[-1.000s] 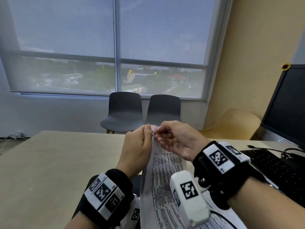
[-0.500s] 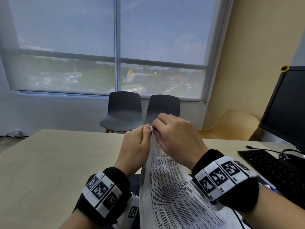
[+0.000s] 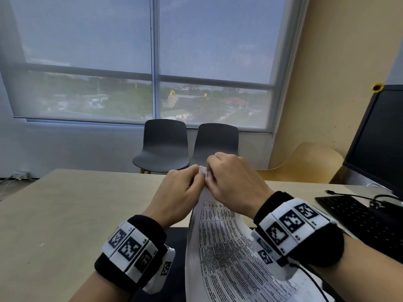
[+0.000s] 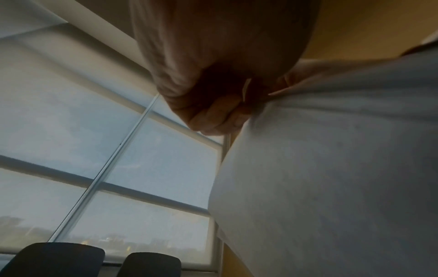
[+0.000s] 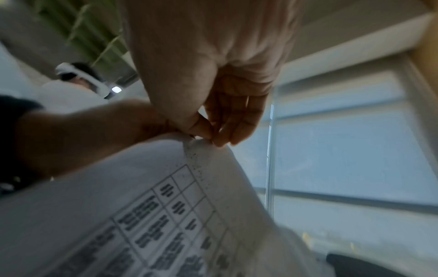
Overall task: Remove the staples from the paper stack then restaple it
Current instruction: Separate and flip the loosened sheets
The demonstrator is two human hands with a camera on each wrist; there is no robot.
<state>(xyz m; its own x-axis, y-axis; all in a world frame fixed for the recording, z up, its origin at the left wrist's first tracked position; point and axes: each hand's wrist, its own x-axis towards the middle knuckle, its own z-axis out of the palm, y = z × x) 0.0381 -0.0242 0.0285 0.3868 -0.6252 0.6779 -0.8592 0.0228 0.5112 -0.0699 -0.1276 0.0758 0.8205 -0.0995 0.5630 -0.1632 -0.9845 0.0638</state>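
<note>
A printed paper stack [image 3: 220, 243] with tables of text is held up above the table, its top corner raised between both hands. My left hand [image 3: 197, 178] pinches that corner from the left, fingers curled. My right hand [image 3: 209, 173] pinches the same corner [image 5: 201, 144] from the right with thumb and fingertips. In the left wrist view the pale back of the paper stack [image 4: 331, 168] fills the right side, with my left hand [image 4: 227, 112] curled at its edge. The staple itself is too small to make out.
A beige table [image 3: 65, 214] spreads out to the left. A black keyboard [image 3: 359, 219] and a dark monitor [image 3: 381, 136] stand at the right. Two dark chairs [image 3: 165, 147] and a tan chair [image 3: 305, 164] stand beyond the table, under a window.
My right hand has rolled over, palm down, and closed in on the paper's top corner. The left hand has kept its pinch in nearly the same place.
</note>
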